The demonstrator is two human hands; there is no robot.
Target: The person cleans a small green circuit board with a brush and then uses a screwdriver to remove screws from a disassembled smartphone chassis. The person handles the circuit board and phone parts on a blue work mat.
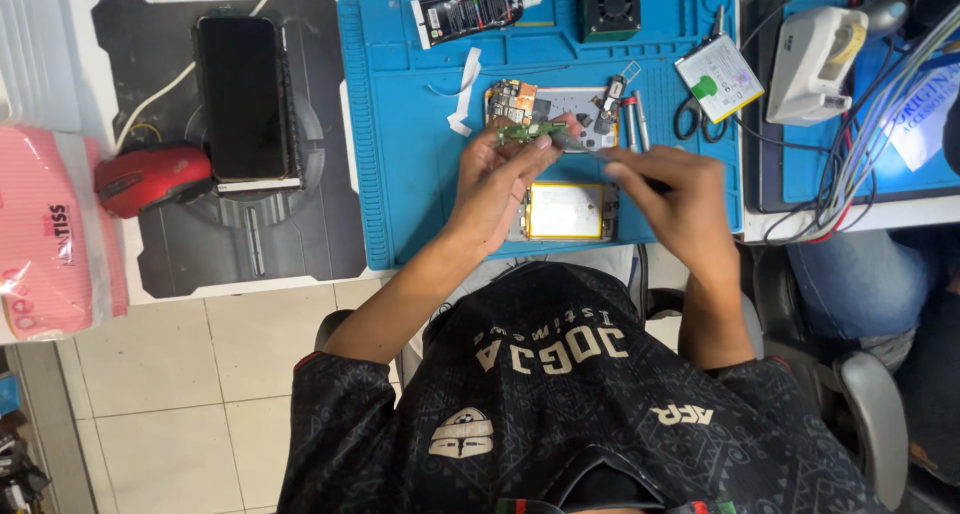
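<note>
black patterned shirt (560, 414) fills the near field, both forearms reaching out to a blue mat (410, 164).

left hand (497, 179): fingers pinched on a small green board (527, 131), held just above the mat. grasp is at the board's near edge, the far end free.

right hand (680, 199): curled around a thin dark tool; only a short length shows (655, 185) and its tip points toward the board. motion-blurred, so grip type cannot be told beyond closed around the shaft.

just beyond the left hand: opened phone frame (560, 109) with parts exposed. just below and between the hands: battery (567, 211), flat on the mat. beyond the right hand: two metal tools (636, 124), then scissors (698, 122). left of the left hand: white ribbon strip (464, 94). farther left, off the mat: dark phone (243, 99) and red mouse (152, 177).

judgement on handling: board is light and fragile; keep the pinch on its edges, off the components, and steady it low over the mat so anything dropped stays there. bring the tool tip in slowly, at a shallow angle, with the wrists braced.
</note>
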